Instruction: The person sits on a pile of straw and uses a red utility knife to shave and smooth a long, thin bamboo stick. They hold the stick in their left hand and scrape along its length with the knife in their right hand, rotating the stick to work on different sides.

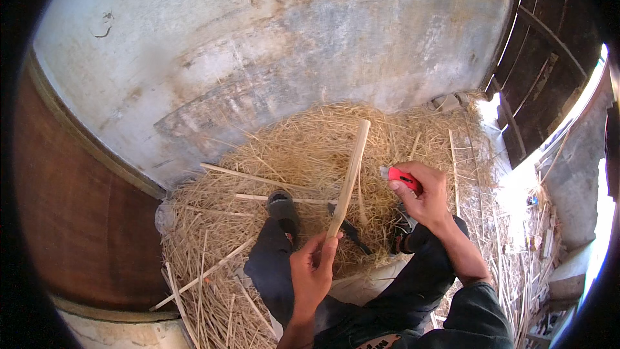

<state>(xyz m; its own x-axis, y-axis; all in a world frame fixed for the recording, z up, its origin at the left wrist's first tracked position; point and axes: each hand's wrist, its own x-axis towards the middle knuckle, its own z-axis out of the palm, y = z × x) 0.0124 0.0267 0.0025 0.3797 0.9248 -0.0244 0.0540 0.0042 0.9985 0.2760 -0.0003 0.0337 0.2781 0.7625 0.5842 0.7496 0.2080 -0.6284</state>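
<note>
My left hand (312, 273) is closed around the lower end of a pale, flat bamboo strip (352, 178), which slants up and away to the right. In my right hand (426, 195) is a red utility knife (405, 179), with a short bit of blade showing at its tip. The blade points left towards the strip and stands apart from it. Below the strip, a dark, long tool (354, 236) lies between my feet. The strip hides part of it, and its kind I cannot make out.
Thin shavings (310, 136) cover the floor around my feet in a thick heap. Several longer strips (223, 262) lie loose at the left. A stained pale wall (310, 45) rises ahead, a brown panel (84, 207) stands left, and dark wooden boards (542, 58) are at the far right.
</note>
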